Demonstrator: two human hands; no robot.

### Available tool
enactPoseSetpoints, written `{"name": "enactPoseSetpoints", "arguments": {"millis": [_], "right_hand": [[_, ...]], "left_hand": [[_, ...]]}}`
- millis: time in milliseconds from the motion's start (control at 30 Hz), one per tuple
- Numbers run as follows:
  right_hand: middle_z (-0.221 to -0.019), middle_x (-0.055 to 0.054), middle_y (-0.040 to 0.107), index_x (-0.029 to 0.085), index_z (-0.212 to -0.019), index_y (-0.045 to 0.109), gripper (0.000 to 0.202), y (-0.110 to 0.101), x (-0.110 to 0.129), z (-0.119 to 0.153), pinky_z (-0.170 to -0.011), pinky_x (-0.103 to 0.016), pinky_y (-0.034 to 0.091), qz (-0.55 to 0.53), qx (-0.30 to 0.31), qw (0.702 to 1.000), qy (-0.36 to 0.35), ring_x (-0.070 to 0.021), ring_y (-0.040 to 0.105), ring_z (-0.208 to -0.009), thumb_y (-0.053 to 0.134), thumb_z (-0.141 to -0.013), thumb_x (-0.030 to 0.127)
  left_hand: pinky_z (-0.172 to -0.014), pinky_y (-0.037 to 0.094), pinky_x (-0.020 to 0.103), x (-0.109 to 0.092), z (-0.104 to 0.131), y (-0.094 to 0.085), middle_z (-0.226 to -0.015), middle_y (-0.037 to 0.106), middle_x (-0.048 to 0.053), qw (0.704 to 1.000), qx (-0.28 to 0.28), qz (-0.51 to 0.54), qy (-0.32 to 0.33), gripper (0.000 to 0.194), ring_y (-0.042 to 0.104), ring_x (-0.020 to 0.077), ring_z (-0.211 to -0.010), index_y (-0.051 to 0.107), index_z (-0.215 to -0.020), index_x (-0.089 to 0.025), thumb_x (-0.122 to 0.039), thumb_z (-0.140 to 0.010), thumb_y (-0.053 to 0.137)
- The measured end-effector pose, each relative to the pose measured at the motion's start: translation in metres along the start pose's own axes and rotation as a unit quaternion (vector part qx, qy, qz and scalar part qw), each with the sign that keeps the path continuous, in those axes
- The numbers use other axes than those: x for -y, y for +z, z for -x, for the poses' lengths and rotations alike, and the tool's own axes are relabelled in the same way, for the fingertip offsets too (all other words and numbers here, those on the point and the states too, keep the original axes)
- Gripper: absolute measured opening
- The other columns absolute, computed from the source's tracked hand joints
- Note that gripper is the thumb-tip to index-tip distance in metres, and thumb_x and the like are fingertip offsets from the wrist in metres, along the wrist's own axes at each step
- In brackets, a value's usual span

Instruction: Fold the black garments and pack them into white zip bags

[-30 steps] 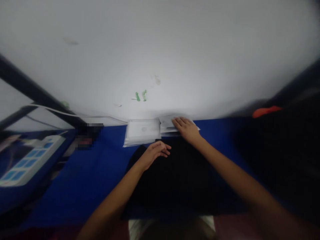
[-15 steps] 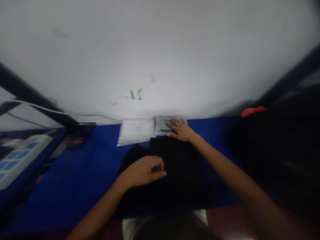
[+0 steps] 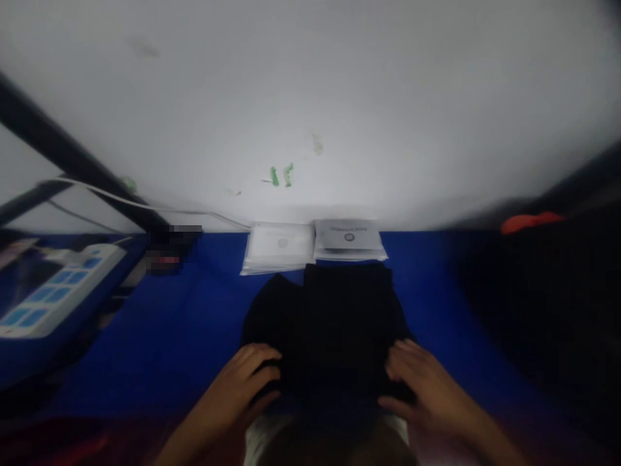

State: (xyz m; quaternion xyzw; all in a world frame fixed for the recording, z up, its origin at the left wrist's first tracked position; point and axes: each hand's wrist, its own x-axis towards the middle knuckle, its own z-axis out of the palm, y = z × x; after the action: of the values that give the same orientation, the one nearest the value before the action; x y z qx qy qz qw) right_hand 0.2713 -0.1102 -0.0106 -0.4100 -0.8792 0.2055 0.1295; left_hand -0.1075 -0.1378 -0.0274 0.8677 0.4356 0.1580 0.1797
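A black folded garment, perhaps trousers or shorts, lies flat on the blue table cover with its straight band pointing away from me. My left hand is at its lower left side, fingers bent and apart. At the lower right side, my right hand has curled fingers with the thumb held away from them; both hands are at the cloth's edges. Beyond the garment lie two piles of flat plastic packets: a white pile on the left and a grey printed pile on the right.
A white power strip with blue sockets lies at the left, and a white cable runs along the wall. Dark material fills the right side, with an orange object above it. Blue cover surrounds the garment.
My right hand has left the grey packets and come back to the garment's right side. My left hand has drawn back toward me to its lower left. The view has shifted slightly.
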Motion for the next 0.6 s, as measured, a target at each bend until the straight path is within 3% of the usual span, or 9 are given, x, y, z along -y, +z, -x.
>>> {"name": "enactPoseSetpoints", "arguments": {"millis": [67, 300, 433, 600], "right_hand": [[-0.083, -0.004, 0.064, 0.022, -0.082, 0.058, 0.021, 0.002, 0.001, 0.009, -0.086, -0.041, 0.048, 0.009, -0.001, 1.000, -0.006, -0.0234, 0.062, -0.084, 0.073, -0.076, 0.035], [-0.095, -0.006, 0.065, 0.024, -0.087, 0.061, 0.015, -0.011, -0.001, 0.024, -0.088, -0.040, 0.050, -0.024, 0.036, 0.999, -0.005, -0.0232, 0.062, -0.091, 0.061, -0.076, 0.013], [-0.095, -0.006, 0.067, 0.024, -0.096, 0.061, 0.023, -0.016, -0.007, 0.027, -0.087, -0.040, 0.053, -0.062, 0.003, 0.998, -0.007, -0.0227, 0.064, -0.092, 0.054, -0.079, 0.011], [-0.099, -0.006, 0.068, 0.026, -0.099, 0.060, 0.022, -0.013, -0.015, 0.031, -0.079, -0.037, 0.057, -0.097, -0.024, 0.995, 0.024, -0.0237, 0.067, -0.092, 0.053, -0.081, 0.014]], "left_hand": [[-0.092, 0.048, 0.038, -0.002, -0.001, -0.002, -0.112, 0.064, 0.005, 1.000, -0.001, 0.003, 0.005, 0.015, 0.058, 0.0225, -0.108, 0.065, -0.098, -0.025, -0.016, -0.088, 0.058], [-0.084, 0.048, 0.031, -0.003, -0.008, -0.016, -0.094, 0.067, 0.002, 0.998, 0.044, 0.040, 0.005, 0.011, 0.060, 0.0180, -0.093, 0.065, -0.095, -0.024, -0.023, -0.093, 0.054], [-0.077, 0.047, 0.028, 0.000, -0.008, -0.020, -0.089, 0.065, 0.001, 0.998, 0.046, 0.042, -0.030, 0.008, 0.058, 0.0166, -0.084, 0.064, -0.094, -0.023, -0.025, -0.092, 0.057], [-0.085, 0.047, 0.032, 0.003, -0.006, -0.034, -0.099, 0.064, 0.004, 0.996, 0.067, 0.040, -0.036, 0.015, 0.058, 0.0188, -0.094, 0.065, -0.101, -0.025, -0.022, -0.093, 0.052]]}}
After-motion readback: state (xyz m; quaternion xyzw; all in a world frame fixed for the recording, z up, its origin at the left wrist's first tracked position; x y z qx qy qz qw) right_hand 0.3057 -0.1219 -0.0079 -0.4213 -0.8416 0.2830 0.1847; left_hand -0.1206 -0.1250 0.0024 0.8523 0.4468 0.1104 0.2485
